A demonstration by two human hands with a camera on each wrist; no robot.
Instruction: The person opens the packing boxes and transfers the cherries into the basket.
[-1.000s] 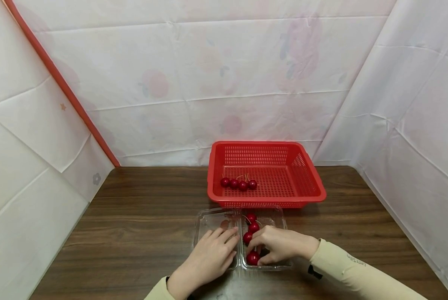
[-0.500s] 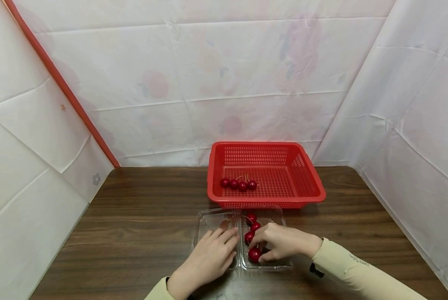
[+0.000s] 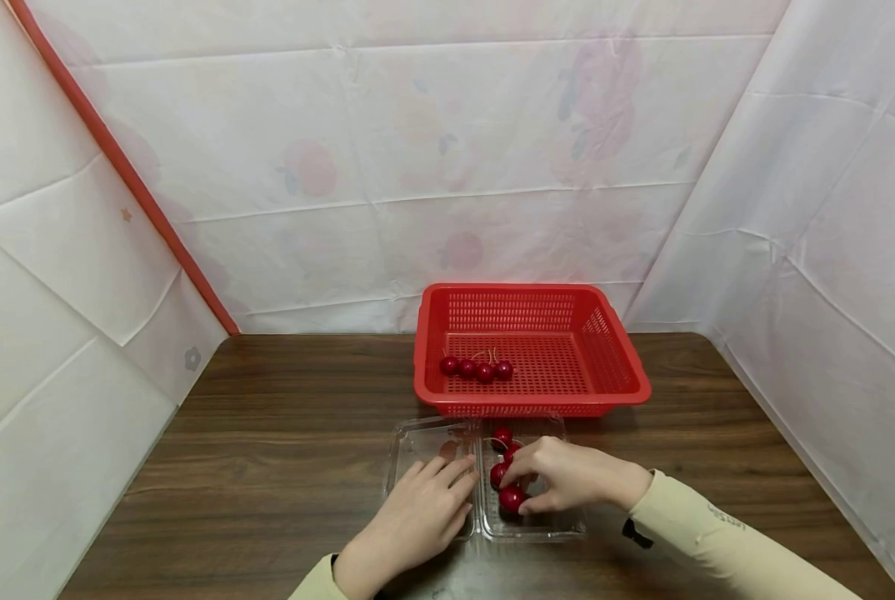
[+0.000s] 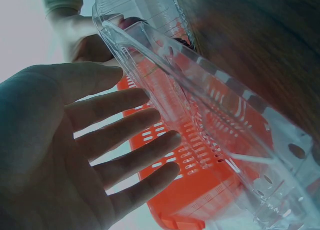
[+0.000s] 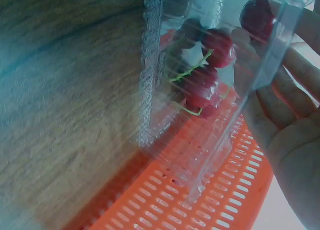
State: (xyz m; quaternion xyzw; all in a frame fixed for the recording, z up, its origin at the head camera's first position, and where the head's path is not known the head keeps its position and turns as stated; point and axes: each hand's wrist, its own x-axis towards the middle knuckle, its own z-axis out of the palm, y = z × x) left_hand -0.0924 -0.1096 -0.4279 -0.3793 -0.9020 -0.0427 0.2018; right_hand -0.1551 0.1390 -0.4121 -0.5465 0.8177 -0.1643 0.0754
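A clear plastic clamshell box (image 3: 552, 529) lies opened out on the table, its lid half (image 3: 413, 442) to the left. My left hand (image 3: 421, 510) rests on the lid with straight, slightly spread fingers, their tips near the hinge. In the box's right half my right hand (image 3: 571, 473) pinches a dark red cherry (image 3: 512, 500) between thumb and fingers. Beyond it more cherries (image 3: 498, 475) sit in a loose row towards the box's far end. Through the clear wall in the right wrist view, green stems show on the grouped cherries (image 5: 202, 84).
Just behind the box stands a red perforated basket (image 3: 567, 407). Several stemmed cherries (image 3: 467, 368) lie in its left front part. The wooden table (image 3: 282, 433) is bounded by white patterned sheets (image 3: 305, 258) at the back and sides.
My right hand has drawn the pinched cherry away from the box's near edge, slightly rightward. The cherries ahead of it have shifted a little to the right. My left hand stays put.
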